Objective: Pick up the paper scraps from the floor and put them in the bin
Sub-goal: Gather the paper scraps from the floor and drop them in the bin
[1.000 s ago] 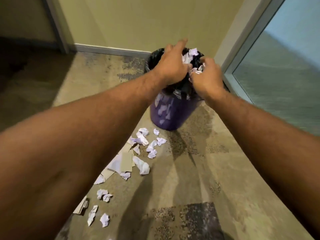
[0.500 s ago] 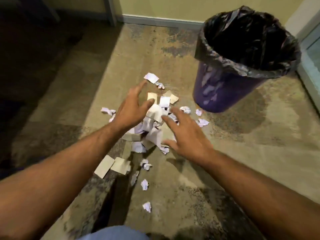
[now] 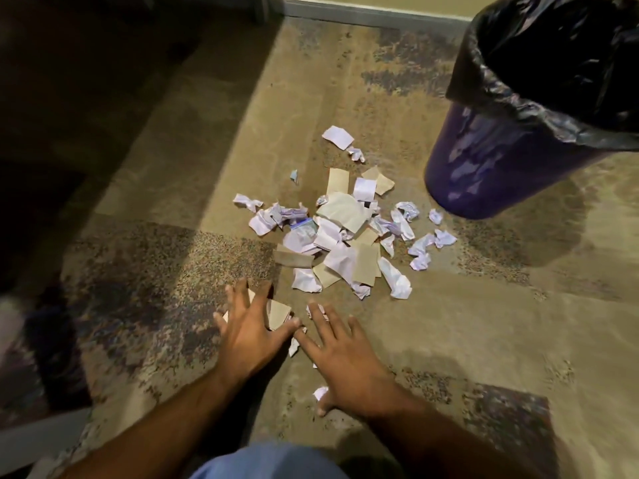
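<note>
A heap of white crumpled and tan flat paper scraps (image 3: 340,236) lies on the carpet in mid frame. The purple bin (image 3: 498,171) with a black liner stands at the upper right, beyond the heap. My left hand (image 3: 250,326) lies with fingers spread over a tan scrap (image 3: 278,314) on the near side of the heap. My right hand (image 3: 342,354) is beside it, fingers straight and spread on the floor, with small white scraps (image 3: 320,392) at its edges. Neither hand grips anything.
Patterned carpet (image 3: 466,340) stretches to the right and front. A grey baseboard (image 3: 373,13) and wall run along the top. The left side is dark shadow (image 3: 52,133). Blue cloth on my knee (image 3: 269,461) shows at the bottom edge.
Both hands left the bin, came down over the heap, then drew back toward me to the near scraps. The view has tilted down.
</note>
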